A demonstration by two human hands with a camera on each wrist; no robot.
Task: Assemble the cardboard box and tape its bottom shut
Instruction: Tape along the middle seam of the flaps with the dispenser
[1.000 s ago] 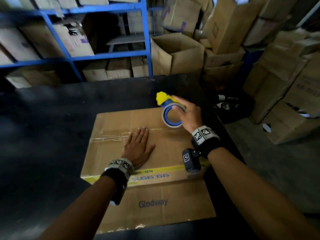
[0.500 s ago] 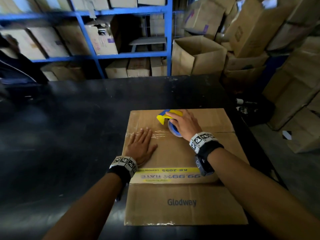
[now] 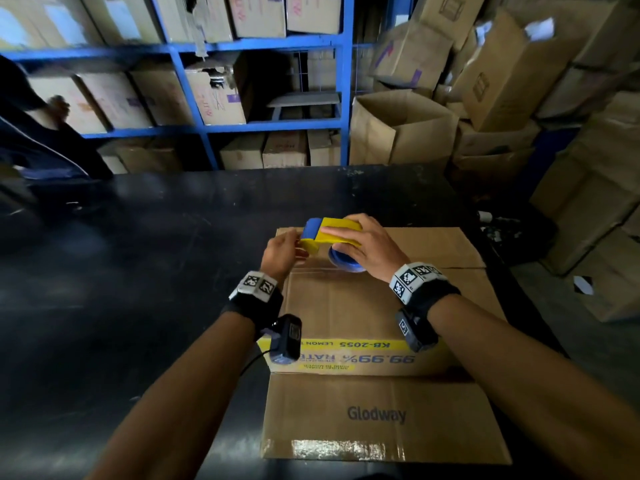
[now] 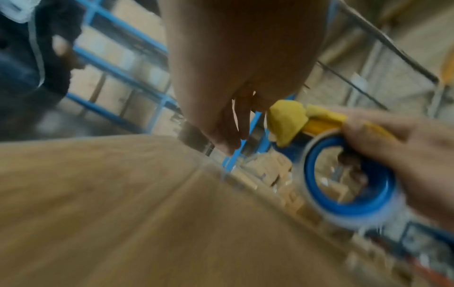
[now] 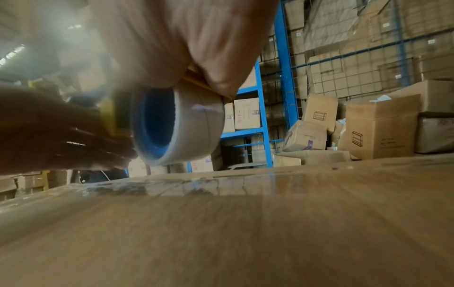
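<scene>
Fingers of the right hand point(image 3: 372, 249) curl over the tape dispenser point(image 3: 330, 233); left hand point(image 3: 282, 249) pinches near its yellow front. Cardboard box point(image 3: 349, 306) looks light, stiff; steady its flaps.

A cardboard box point(image 3: 363, 306) lies on a dark desk point(image 3: 138, 254), one flap spread toward the viewer. The right hand point(image 3: 372, 249) grips a yellow and blue tape dispenser point(image 3: 329, 237) above the box's far part; the left hand point(image 3: 282, 251) touches its front end. Blue shelves point(image 3: 263, 43) behind hold cartons
</scene>
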